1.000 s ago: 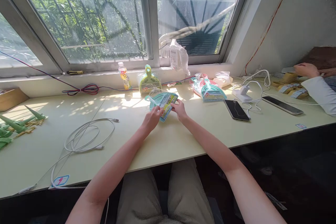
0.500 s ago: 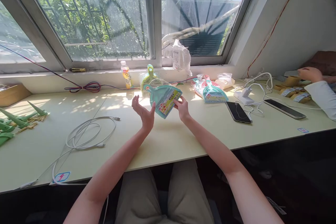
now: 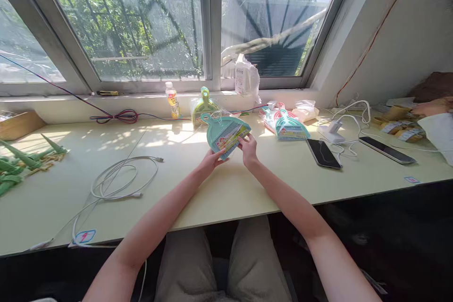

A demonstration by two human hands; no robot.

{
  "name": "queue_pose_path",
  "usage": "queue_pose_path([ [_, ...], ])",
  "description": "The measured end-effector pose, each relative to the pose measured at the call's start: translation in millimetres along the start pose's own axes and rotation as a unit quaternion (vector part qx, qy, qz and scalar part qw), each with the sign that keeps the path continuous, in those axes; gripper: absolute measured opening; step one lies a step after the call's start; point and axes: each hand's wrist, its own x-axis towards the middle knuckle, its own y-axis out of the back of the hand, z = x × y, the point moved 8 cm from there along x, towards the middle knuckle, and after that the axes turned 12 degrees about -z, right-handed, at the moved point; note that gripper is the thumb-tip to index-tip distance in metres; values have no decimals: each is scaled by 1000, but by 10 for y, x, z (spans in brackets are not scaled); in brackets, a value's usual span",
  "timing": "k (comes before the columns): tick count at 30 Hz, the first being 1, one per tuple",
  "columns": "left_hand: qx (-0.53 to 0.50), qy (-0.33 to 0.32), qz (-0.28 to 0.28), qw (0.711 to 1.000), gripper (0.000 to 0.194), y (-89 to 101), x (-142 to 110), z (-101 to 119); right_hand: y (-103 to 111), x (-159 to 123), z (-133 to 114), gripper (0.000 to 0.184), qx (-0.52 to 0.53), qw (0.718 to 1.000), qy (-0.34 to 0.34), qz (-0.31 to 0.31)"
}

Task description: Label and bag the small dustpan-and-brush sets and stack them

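Between my hands is a teal dustpan and brush set (image 3: 223, 133) in clear plastic, its printed label facing me and its handle pointing up and left. My left hand (image 3: 209, 162) grips the lower left edge, fingers partly hidden beneath it. The right edge is pinched by my right hand (image 3: 248, 148), thumb over the label. Just behind stands a yellow-green dustpan set (image 3: 204, 106) against the sill. Over to the right, another teal dustpan set (image 3: 292, 127) lies with pink ones (image 3: 271, 118).
Coiled white cable (image 3: 123, 177) lies to the left, with green pointed pieces (image 3: 28, 163) beyond. A drink bottle (image 3: 172, 100) stands by the sill. Two phones (image 3: 323, 153) and a white charger (image 3: 332, 131) are on the right, near another person's hand (image 3: 433, 107) and tape rolls (image 3: 406, 133).
My left hand has moved right and closed on the dustpan set's lower edge; before, it was open beside it. The set has tilted slightly. The other person's hand has shifted right.
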Motion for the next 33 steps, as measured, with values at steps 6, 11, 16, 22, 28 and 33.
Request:
queue_pose_path([
  [6,-35,-4,51,998,43,63,-6,-24,24,26,49,30,13,998,-66,16],
  [11,-36,4,32,999,50,-16,-32,-57,40,21,56,35,-11,995,-98,28],
  [16,-30,23,-30,999,57,-129,27,-61,160,-37,31,33,21,991,-71,108],
  [22,69,-101,18,992,67,-37,-9,312,48,-4,-7,36,25,997,-41,55],
  [28,145,-137,53,978,80,-1,-93,469,-162,-126,-60,45,43,999,17,3],
  [33,162,-164,57,971,72,-15,-134,593,-239,-170,-126,51,73,996,39,-32],
])
